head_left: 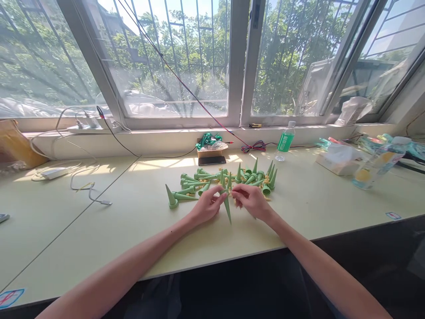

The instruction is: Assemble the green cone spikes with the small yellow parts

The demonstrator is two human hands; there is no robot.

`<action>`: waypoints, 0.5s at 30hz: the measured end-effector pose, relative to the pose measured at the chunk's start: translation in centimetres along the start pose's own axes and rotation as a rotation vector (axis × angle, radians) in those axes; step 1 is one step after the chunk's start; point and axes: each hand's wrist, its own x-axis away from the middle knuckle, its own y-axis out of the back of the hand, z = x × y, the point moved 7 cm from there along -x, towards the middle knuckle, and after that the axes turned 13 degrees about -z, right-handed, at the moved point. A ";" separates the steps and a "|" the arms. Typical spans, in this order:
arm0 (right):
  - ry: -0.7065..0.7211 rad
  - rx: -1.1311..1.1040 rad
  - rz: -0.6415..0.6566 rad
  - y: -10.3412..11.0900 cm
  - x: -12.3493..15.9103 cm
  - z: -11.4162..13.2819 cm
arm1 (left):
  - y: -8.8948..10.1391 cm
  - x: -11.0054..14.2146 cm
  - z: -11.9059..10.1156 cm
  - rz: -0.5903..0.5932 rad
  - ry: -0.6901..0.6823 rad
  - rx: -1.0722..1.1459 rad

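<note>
Between the thumb and fingers of my left hand (209, 203) is a green plastic spike (227, 210), its point turned down toward me. My right hand (251, 200) is beside the spike's upper end, its fingertips pinched together; whatever they hold is too small to make out. Behind both hands lies a pile of similar green spikes (189, 182), with small yellow pieces (265, 179) scattered among them. One green spike (171, 197) stands upright on its wide end, left of the pile. Several others stand upright at the right of the pile.
At the back is a small cardboard box (211, 153) with green strips. A green-labelled bottle (286, 141) stands to its right, and a tissue box (339, 164) and a larger bottle (378, 164) are farther right. A white cable (91, 192) and adapter (55, 173) lie at left.
</note>
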 end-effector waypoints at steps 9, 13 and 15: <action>-0.069 -0.105 0.030 -0.3 -0.1 -1.4 | 0.2 -0.1 -0.1 -0.016 -0.062 -0.064; -0.075 -0.087 0.046 -0.3 -0.1 -1.2 | 0.2 -0.1 -0.3 -0.014 -0.133 -0.122; -0.081 -0.073 0.048 -0.3 -0.1 -1.1 | 0.1 -0.1 -0.3 -0.012 -0.158 -0.155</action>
